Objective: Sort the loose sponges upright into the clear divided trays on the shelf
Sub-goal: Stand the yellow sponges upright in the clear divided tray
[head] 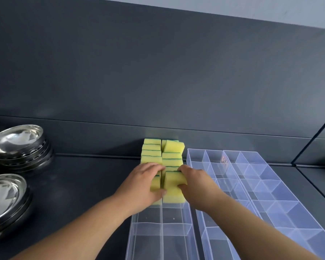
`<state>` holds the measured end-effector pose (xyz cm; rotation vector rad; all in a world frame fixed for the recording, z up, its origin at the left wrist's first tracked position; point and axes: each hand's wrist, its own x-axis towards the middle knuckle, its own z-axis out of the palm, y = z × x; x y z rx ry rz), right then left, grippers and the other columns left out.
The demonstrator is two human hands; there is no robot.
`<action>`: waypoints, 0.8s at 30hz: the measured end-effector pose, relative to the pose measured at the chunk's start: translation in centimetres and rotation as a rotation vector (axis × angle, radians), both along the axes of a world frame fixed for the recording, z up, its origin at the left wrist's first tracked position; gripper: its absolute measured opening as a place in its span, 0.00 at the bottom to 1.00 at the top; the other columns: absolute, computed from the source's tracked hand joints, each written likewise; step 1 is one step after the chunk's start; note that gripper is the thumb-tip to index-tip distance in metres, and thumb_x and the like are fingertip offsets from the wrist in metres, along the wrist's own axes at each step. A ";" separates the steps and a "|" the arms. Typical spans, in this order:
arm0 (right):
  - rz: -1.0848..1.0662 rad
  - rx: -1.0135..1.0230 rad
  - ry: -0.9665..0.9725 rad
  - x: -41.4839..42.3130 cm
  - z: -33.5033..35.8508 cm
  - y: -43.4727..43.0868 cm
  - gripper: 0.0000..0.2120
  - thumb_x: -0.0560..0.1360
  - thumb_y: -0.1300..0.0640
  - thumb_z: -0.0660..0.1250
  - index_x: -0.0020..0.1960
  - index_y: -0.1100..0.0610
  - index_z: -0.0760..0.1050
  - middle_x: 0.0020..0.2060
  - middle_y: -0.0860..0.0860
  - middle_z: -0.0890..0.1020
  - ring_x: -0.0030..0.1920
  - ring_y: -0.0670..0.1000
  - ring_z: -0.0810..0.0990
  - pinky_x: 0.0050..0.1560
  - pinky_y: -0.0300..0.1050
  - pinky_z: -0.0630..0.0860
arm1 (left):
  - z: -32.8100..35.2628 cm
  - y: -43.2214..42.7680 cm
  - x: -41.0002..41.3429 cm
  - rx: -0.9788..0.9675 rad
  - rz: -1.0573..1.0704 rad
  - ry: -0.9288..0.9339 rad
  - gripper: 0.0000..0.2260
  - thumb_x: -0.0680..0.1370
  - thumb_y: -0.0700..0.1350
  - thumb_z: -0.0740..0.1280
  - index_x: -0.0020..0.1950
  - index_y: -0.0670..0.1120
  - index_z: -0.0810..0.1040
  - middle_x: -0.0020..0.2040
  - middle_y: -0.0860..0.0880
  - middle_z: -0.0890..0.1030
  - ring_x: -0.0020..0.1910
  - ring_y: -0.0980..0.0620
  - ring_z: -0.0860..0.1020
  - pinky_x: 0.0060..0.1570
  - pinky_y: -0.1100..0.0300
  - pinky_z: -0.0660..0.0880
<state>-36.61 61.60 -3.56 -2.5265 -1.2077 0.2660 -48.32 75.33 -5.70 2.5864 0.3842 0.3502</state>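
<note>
so left grip (148, 184) pinches the left-column sponge (155, 183) and right grip (193, 182) the right-column sponge (174, 192), mid-frame in the leftmost tray (150, 241), rows running up-frame, empty cells just below.

The dark shelf (92, 177) bears clear divided trays (270, 186) side by side, with stacked steel bowls (17, 139) at left.

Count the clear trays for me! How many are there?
3. The left tray holds the yellow sponges. The middle tray lies beside it. The right tray is farthest right. More could be out of view.
</note>
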 end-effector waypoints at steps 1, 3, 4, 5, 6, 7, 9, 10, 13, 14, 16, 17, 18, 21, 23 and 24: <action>-0.023 -0.020 0.003 -0.1 -0.2 0.1 0.15 0.77 0.58 0.61 0.63 0.52 0.68 0.51 0.53 0.79 0.45 0.55 0.76 0.45 0.47 0.75 | 0.0 -0.1 0.0 0.009 0.000 -0.005 0.29 0.74 0.55 0.69 0.73 0.56 0.63 0.71 0.60 0.63 0.71 0.60 0.60 0.69 0.66 0.57; -0.078 -0.016 0.023 -0.4 -0.8 0.0 0.16 0.76 0.58 0.63 0.63 0.51 0.67 0.50 0.53 0.79 0.47 0.55 0.77 0.46 0.48 0.77 | -0.2 -0.2 0.1 0.033 0.005 -0.014 0.29 0.74 0.56 0.68 0.73 0.55 0.63 0.72 0.59 0.63 0.71 0.59 0.60 0.70 0.64 0.57; -0.102 0.015 0.045 -0.6 -1.2 -0.1 0.16 0.75 0.58 0.63 0.62 0.50 0.67 0.48 0.52 0.79 0.46 0.54 0.78 0.45 0.48 0.77 | -0.2 -0.2 0.1 0.048 0.006 -0.018 0.29 0.75 0.56 0.68 0.73 0.55 0.63 0.72 0.59 0.64 0.71 0.58 0.60 0.71 0.63 0.57; -0.122 0.061 0.067 -0.7 -1.4 -0.3 0.16 0.75 0.58 0.64 0.61 0.50 0.67 0.47 0.50 0.79 0.45 0.53 0.77 0.44 0.46 0.77 | -0.3 -0.1 0.1 0.060 0.006 -0.019 0.28 0.75 0.56 0.67 0.73 0.55 0.63 0.72 0.58 0.64 0.71 0.58 0.60 0.71 0.63 0.57; -0.136 0.114 0.081 -0.7 -1.5 -0.6 0.17 0.74 0.58 0.66 0.61 0.50 0.68 0.46 0.48 0.78 0.44 0.51 0.77 0.44 0.44 0.76 | -0.3 -0.1 0.0 0.070 0.006 -0.015 0.28 0.75 0.57 0.67 0.73 0.55 0.62 0.72 0.58 0.64 0.71 0.58 0.60 0.71 0.63 0.57; -0.146 0.167 0.084 -0.7 -1.6 -1.0 0.17 0.73 0.58 0.67 0.61 0.51 0.69 0.46 0.46 0.77 0.45 0.50 0.76 0.45 0.41 0.75 | -0.2 -0.1 -0.1 0.079 0.006 -0.010 0.29 0.75 0.57 0.67 0.73 0.55 0.62 0.72 0.59 0.63 0.71 0.58 0.60 0.71 0.63 0.57; -0.165 0.255 0.065 -0.7 -1.6 -2.0 0.18 0.73 0.57 0.69 0.61 0.51 0.70 0.51 0.45 0.76 0.50 0.46 0.75 0.49 0.36 0.71 | 0.0 -0.1 -0.4 0.105 0.013 -0.008 0.29 0.74 0.58 0.67 0.73 0.55 0.62 0.72 0.59 0.63 0.71 0.58 0.60 0.71 0.62 0.58; -0.179 0.282 0.055 -0.7 -1.4 -2.6 0.17 0.74 0.58 0.68 0.62 0.51 0.70 0.54 0.45 0.76 0.51 0.45 0.73 0.50 0.34 0.69 | 0.2 -0.2 -0.5 0.122 0.024 -0.009 0.30 0.74 0.58 0.67 0.73 0.54 0.62 0.72 0.59 0.62 0.71 0.57 0.60 0.71 0.62 0.57; -0.226 0.313 0.041 -0.4 -1.1 -4.7 0.14 0.76 0.58 0.64 0.62 0.52 0.71 0.57 0.45 0.75 0.49 0.43 0.71 0.50 0.32 0.64 | 0.6 -1.2 -1.1 0.186 0.085 -0.020 0.30 0.75 0.59 0.66 0.73 0.53 0.63 0.72 0.59 0.62 0.72 0.56 0.59 0.72 0.61 0.55; -0.233 0.320 0.039 -0.4 -1.0 -5.6 0.13 0.77 0.57 0.64 0.61 0.52 0.71 0.57 0.45 0.75 0.49 0.43 0.71 0.50 0.32 0.64 | 0.8 -1.8 -1.2 0.195 0.103 -0.028 0.29 0.75 0.59 0.66 0.73 0.53 0.63 0.72 0.58 0.62 0.72 0.55 0.59 0.72 0.61 0.54; -0.241 0.334 0.040 -0.5 -0.7 -8.0 0.12 0.77 0.55 0.64 0.61 0.51 0.71 0.56 0.44 0.75 0.49 0.42 0.71 0.50 0.32 0.65 | 1.2 -3.7 -1.1 0.194 0.116 -0.059 0.27 0.75 0.58 0.65 0.72 0.53 0.65 0.73 0.57 0.62 0.72 0.55 0.59 0.72 0.61 0.53; -0.250 0.334 0.050 -0.6 -0.6 -9.4 0.12 0.77 0.54 0.64 0.60 0.50 0.71 0.55 0.43 0.75 0.49 0.42 0.71 0.50 0.32 0.66 | 1.5 -5.0 -0.9 0.188 0.107 -0.080 0.26 0.76 0.57 0.65 0.72 0.53 0.66 0.72 0.56 0.62 0.72 0.54 0.59 0.72 0.61 0.54; -0.265 0.331 0.064 -0.6 -0.5 -11.1 0.12 0.78 0.53 0.63 0.60 0.49 0.71 0.55 0.43 0.74 0.50 0.41 0.71 0.50 0.32 0.67 | 1.7 -6.5 -0.6 0.180 0.088 -0.103 0.25 0.76 0.56 0.65 0.71 0.52 0.67 0.72 0.56 0.63 0.72 0.54 0.60 0.71 0.61 0.54; -0.339 0.326 0.082 -0.5 -0.8 -17.6 0.12 0.77 0.52 0.64 0.60 0.50 0.72 0.53 0.43 0.74 0.49 0.42 0.72 0.49 0.31 0.65 | 2.2 -12.2 0.9 0.184 -0.008 -0.132 0.24 0.76 0.55 0.66 0.71 0.52 0.67 0.71 0.55 0.65 0.71 0.55 0.62 0.70 0.64 0.54; -0.404 0.339 0.044 -0.3 -0.9 -22.9 0.13 0.76 0.53 0.66 0.60 0.51 0.73 0.53 0.44 0.76 0.49 0.42 0.72 0.49 0.31 0.64 | 2.1 -16.7 2.3 0.155 -0.082 -0.125 0.24 0.76 0.54 0.66 0.70 0.51 0.68 0.71 0.54 0.65 0.71 0.55 0.64 0.68 0.66 0.55; -0.439 0.350 0.030 -0.2 -1.0 -25.9 0.13 0.75 0.53 0.67 0.60 0.51 0.73 0.54 0.45 0.76 0.49 0.42 0.72 0.50 0.32 0.65 | 2.0 -19.2 2.9 0.134 -0.119 -0.114 0.24 0.76 0.53 0.67 0.71 0.51 0.67 0.71 0.54 0.66 0.71 0.55 0.64 0.68 0.65 0.57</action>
